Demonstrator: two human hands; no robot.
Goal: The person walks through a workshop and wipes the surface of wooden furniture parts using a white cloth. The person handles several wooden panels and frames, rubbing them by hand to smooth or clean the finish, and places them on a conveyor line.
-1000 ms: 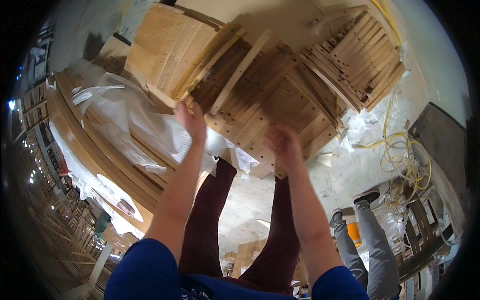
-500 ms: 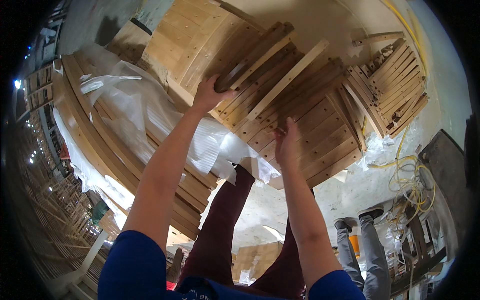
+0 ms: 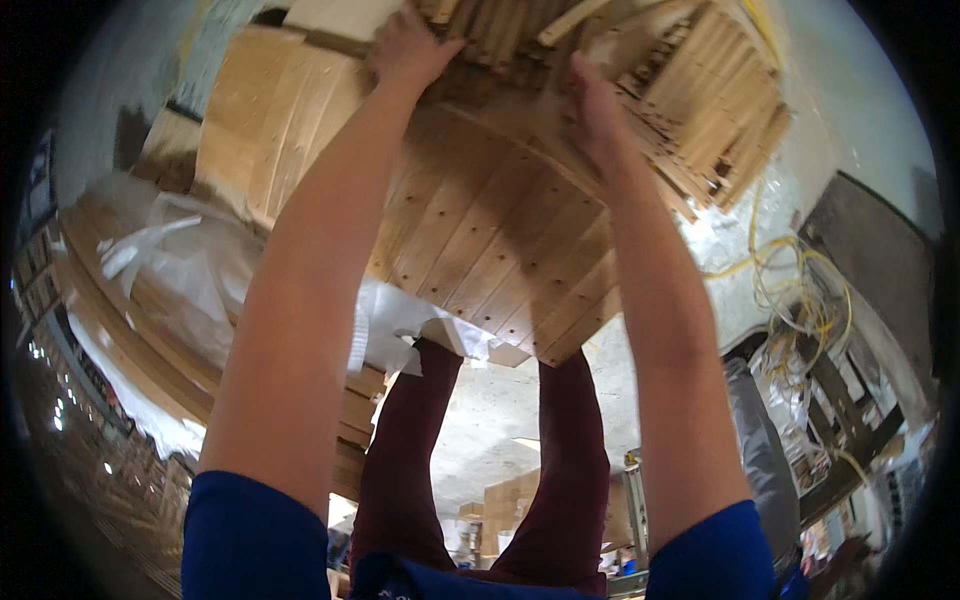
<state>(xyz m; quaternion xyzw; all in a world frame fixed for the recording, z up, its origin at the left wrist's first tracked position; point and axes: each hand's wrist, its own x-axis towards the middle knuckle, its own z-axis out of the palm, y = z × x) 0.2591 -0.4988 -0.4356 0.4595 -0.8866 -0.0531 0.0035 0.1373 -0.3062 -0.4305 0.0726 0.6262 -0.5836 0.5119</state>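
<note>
left hand (image 3: 408,48): at 11 o'clock, arm stretched straight up-frame, fingers curled over the far edge of the slatted wooden panel (image 3: 490,250), gripping it
right hand (image 3: 592,105): at 12 to 1 o'clock, arm fully extended, palm flat against panel underside, fingers bent round a slat edge, holding on
slatted wooden panel: centre frame, tilted, near corner at 6 o'clock above the knees; pale planks side by side, rows of small screw dots, raw unfinished grain
stacked slats (image 3: 715,120): at 1 o'clock, thin light-wood strips bundled in a fan, touching panel's far side
plastic sheet (image 3: 190,270): at 9 o'clock, white, crumpled, draped over curved wooden boards
yellow cable (image 3: 790,290): at 3 o'clock, loose tangled loops on pale floor
legs: dark red trousers (image 3: 420,450), at 6 o'clock, below the panel
hidden: fingertips of both hands cut off behind wood; top of panel out of frame; clutter at 4 o'clock too small and bent by the lens to make out
</note>
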